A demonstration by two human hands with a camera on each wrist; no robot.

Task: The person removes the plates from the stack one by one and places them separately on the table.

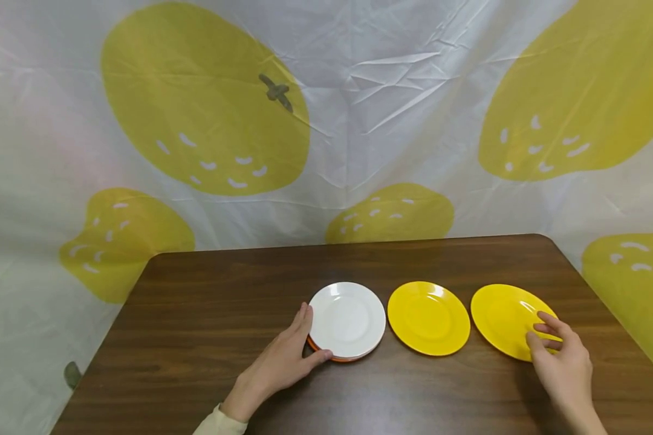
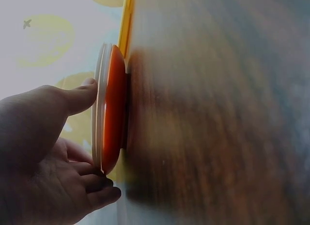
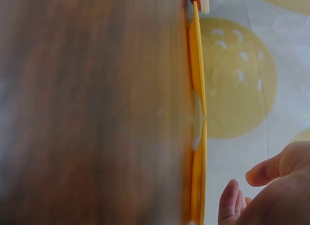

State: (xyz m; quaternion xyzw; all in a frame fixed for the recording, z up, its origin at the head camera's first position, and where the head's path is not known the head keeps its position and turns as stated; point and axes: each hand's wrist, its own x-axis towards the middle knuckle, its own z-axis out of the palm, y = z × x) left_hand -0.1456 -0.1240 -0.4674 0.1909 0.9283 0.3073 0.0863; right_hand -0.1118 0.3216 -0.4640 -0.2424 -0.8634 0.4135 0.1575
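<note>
A small stack stands mid-table, with a white plate (image 1: pixel 347 320) on top and an orange plate (image 2: pixel 114 111) beneath it. My left hand (image 1: pixel 283 356) rests at the stack's left rim, thumb at the near side and fingers at the far side, spread and fairly straight. To the right of the stack lies a yellow plate (image 1: pixel 428 319). Beyond it is a second yellow plate (image 1: pixel 503 317), and my right hand (image 1: pixel 566 362) hovers over its right edge with loosely bent fingers. In the right wrist view that hand's thumb and fingers stand apart, holding nothing.
The dark wood table (image 1: pixel 212 308) has rounded far corners. Behind it hangs a white cloth (image 1: pixel 348 139) printed with large yellow fruit, reaching round both sides. All the plates sit in one row across the middle and right of the table.
</note>
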